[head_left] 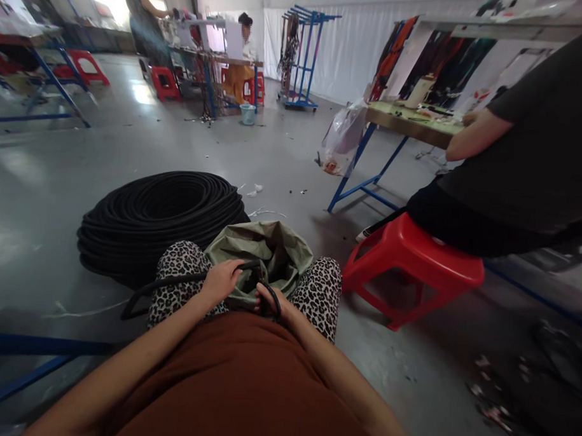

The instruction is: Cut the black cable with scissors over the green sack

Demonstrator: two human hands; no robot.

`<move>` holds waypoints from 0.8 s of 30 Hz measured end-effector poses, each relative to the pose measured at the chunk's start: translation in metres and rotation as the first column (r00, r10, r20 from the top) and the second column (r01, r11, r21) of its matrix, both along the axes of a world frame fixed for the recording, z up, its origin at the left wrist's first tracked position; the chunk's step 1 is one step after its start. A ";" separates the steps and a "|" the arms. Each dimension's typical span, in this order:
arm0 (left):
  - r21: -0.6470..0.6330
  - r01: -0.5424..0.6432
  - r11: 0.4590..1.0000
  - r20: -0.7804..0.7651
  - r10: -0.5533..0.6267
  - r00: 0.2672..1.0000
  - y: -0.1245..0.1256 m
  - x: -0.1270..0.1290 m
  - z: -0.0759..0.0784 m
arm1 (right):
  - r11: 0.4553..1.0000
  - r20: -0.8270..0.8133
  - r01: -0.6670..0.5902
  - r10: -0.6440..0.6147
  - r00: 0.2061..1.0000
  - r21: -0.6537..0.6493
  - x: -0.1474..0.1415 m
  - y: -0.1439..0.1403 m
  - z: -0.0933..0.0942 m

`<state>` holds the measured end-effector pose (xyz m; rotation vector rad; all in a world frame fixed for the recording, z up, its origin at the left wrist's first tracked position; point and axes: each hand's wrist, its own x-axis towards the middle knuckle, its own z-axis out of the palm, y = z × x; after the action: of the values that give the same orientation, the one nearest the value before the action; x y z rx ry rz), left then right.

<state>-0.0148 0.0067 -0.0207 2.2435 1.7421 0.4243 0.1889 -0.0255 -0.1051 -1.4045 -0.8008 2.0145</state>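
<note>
Hands work low in the lap: left hand [222, 280] is closed over a black hose [174, 282], right hand [269, 301] curled round its looped end, just before a green sack [264, 252]. Beyond the left hand lies the big hose coil [160, 223]. Feeding hose onward looks underway; pulling more slack seems next.

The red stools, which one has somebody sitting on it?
The red stool at the right, beside the blue-legged table: a person in dark clothes sits on it. The far ones stand unoccupied.
</note>
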 end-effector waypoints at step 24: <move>-0.030 0.044 0.999 -0.027 -0.045 0.999 -0.011 0.006 0.000 | 0.998 0.067 -0.066 0.065 0.996 0.013 -0.001 0.001 0.010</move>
<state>-0.0088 -0.0048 -0.0203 2.2730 1.6972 0.3578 0.1881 -0.0246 -0.0954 -1.4613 -0.9002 2.0158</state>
